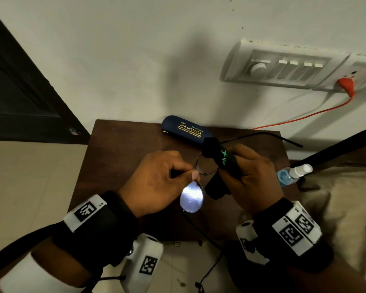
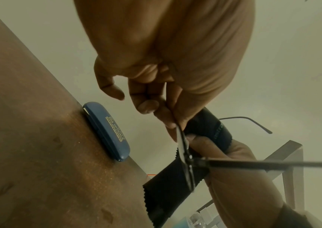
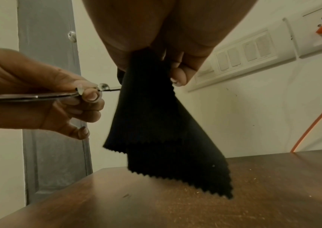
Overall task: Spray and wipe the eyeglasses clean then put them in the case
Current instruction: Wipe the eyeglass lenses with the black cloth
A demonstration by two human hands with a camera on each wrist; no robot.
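Thin-framed eyeglasses (image 1: pixel 191 198) hang above the dark wooden table (image 1: pixel 118 157), their near lens bright with glare. My left hand (image 1: pixel 156 182) pinches the frame at the bridge between thumb and forefinger (image 3: pixel 90 95). My right hand (image 1: pixel 249 174) grips a black microfibre cloth (image 1: pixel 222 159) folded over the far lens, and the cloth's zigzag edge (image 3: pixel 175 154) hangs down toward the table. One temple arm (image 1: pixel 262 135) sticks out to the right. The shut blue case (image 1: pixel 185 132) with gold lettering lies at the table's far edge (image 2: pixel 105 131).
A small spray bottle (image 1: pixel 292 174) with blue liquid lies on its side at the table's right edge. A switchboard (image 1: pixel 283 66) with an orange plug and cable is on the wall behind. A dark door (image 1: pixel 19 92) stands at left, beige fabric at right.
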